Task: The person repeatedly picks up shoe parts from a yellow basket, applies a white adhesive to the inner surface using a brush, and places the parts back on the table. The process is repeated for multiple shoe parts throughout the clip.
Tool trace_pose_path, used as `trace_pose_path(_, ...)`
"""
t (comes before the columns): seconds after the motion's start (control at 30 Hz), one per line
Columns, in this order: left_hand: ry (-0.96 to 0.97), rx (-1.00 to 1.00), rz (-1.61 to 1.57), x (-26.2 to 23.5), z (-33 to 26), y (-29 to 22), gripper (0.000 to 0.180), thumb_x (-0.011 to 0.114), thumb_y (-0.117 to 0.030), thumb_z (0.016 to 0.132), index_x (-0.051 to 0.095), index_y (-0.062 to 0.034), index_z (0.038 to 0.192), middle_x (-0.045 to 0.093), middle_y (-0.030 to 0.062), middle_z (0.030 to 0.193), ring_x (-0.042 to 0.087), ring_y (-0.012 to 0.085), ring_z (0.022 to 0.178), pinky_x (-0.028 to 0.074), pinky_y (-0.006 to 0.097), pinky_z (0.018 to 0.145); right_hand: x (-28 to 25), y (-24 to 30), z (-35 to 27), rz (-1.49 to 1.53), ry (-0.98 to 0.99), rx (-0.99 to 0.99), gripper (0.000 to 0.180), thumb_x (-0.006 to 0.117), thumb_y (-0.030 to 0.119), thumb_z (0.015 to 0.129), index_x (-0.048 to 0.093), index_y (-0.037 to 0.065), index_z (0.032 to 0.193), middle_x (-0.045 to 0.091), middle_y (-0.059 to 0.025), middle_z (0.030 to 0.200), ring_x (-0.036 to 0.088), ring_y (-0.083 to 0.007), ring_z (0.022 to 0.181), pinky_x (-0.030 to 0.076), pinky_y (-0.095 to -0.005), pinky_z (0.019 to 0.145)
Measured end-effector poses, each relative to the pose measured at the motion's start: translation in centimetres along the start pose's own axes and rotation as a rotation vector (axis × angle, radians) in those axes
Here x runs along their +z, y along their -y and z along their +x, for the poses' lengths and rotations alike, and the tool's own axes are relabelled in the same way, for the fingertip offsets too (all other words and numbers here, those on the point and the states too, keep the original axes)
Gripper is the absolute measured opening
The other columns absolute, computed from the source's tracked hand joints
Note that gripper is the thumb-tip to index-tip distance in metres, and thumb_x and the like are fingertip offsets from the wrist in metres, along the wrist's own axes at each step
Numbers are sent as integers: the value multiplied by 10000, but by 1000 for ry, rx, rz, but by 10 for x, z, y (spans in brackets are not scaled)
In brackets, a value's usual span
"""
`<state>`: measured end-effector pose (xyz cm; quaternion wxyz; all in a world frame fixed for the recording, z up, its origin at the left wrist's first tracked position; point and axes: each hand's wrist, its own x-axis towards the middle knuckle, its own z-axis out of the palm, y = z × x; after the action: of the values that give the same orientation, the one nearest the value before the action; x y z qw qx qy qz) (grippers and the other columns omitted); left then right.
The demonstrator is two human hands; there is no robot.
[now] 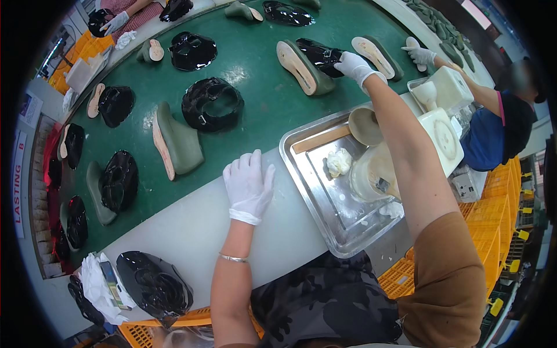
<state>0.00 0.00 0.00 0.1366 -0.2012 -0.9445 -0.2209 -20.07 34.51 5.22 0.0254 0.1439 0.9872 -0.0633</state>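
Observation:
My right hand (355, 66), in a white glove, reaches far over the green table and has its fingers closed on the edge of a glossy black shoe upper (318, 55). That upper lies against an olive shoe last (322, 84) with a tan insole on its bottom. To the right of the hand lies another last with an insole (374, 53). My left hand (249, 182), gloved too, rests flat on the pale table border with its fingers stretched out and nothing in it. Beyond it are an olive last (183, 145) and a round black upper (213, 105).
A metal tray (331, 203) holds a cream tub (366, 177), a wooden strip (322, 140) and a white wad (339, 162). Several lasts and uppers lie on the green surface (255, 104). A co-worker's gloved hand (420, 55) touches a last at right. Yellow crates (493, 209) stand there.

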Motion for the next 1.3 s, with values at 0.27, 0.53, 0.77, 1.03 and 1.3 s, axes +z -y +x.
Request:
trace_pose_path(0.27,-60,-10,24,2,-2,-2,362,565,-285,788,537,-44,1057,546,101,923,506,250,887,342,389,824,-39,102,-83,148,-62,-436,283,508,290,808,606,85,976,625,-156,939,591,-325,895,463,-385,782)
trace_pose_path(0.53,188,-153,162,-11,-6,-7,400,533,-329,794,517,-65,1094,535,118,1060,475,261,1015,344,410,853,18,227,-312,438,231,-1318,173,539,222,802,584,78,886,602,-111,850,584,-300,795,465,-380,714)
trace_pose_path(0.77,-116,-97,202,19,-44,-13,512,495,-378,826,450,-67,1230,403,171,1294,353,354,1212,230,529,988,36,277,-438,458,-31,-1610,190,572,135,765,540,116,952,522,-54,843,574,-243,701,475,-351,604)
trace_pose_path(1.03,-120,-103,58,1,-55,-15,510,513,-361,814,462,-36,1203,434,161,1253,401,315,1166,277,448,988,41,284,-438,638,11,-1510,164,597,126,767,529,91,911,522,-67,835,555,-228,671,466,-316,578)
trace_pose_path(1.3,-548,-56,-1085,-47,-84,-23,528,473,-294,860,312,-38,1293,445,164,1213,408,260,1157,282,383,1002,-27,185,-423,1733,483,-525,106,502,121,896,482,25,939,533,-37,731,503,-86,594,407,-205,565)
